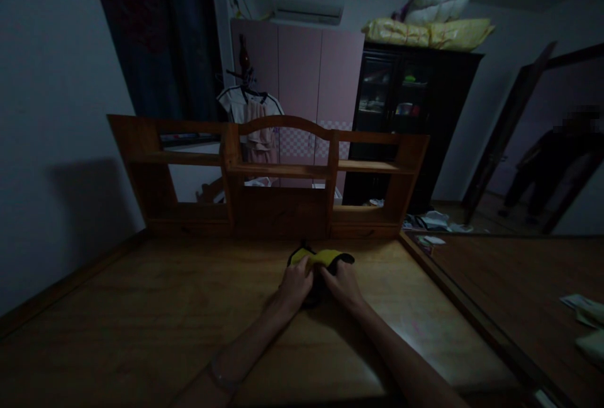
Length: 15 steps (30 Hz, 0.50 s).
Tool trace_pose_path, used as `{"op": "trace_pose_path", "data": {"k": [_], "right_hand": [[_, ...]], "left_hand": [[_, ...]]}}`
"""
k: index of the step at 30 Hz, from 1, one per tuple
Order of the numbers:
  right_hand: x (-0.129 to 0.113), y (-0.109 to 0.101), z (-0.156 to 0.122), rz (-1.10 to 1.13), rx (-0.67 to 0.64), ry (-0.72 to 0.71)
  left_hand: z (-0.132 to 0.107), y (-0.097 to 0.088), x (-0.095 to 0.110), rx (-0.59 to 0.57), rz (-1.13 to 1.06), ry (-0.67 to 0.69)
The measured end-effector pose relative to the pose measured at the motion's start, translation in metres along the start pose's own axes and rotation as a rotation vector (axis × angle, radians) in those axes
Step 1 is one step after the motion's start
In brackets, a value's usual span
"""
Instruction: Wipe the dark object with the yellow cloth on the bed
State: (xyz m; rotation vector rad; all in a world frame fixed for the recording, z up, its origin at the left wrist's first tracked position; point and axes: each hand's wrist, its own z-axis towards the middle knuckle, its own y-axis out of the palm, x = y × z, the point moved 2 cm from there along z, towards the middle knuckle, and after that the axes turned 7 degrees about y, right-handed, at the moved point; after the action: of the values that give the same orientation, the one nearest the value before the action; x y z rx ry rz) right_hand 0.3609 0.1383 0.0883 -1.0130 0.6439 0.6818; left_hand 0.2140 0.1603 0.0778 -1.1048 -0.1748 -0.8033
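Observation:
A yellow cloth with dark edging (330, 257) is bunched between my two hands, just above or on the wooden desk top (198, 307). My left hand (297, 282) has its fingers closed on the cloth's left part. On the other side, my right hand (343, 283) pinches it near the dark right edge. A dark part of the cloth hangs down between the hands, in shadow. Whether it touches the wood I cannot tell.
A wooden shelf unit (282, 170) stands along the far edge of the desk. The white wall (56, 143) borders the left side. A raised rim (453, 301) runs along the right. Beyond it, a person (552, 162) stands by the doorway.

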Motion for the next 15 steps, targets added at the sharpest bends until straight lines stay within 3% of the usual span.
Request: {"op": "trace_pose_path", "data": {"k": [11, 15], "right_hand": [[0.001, 0.000, 0.000, 0.030, 0.008, -0.135], [-0.011, -0.005, -0.001, 0.075, -0.052, -0.205]], "left_hand": [[-0.001, -0.009, 0.003, 0.082, -0.108, -0.052], [0.000, -0.002, -0.001, 0.026, -0.216, 0.068]]}}
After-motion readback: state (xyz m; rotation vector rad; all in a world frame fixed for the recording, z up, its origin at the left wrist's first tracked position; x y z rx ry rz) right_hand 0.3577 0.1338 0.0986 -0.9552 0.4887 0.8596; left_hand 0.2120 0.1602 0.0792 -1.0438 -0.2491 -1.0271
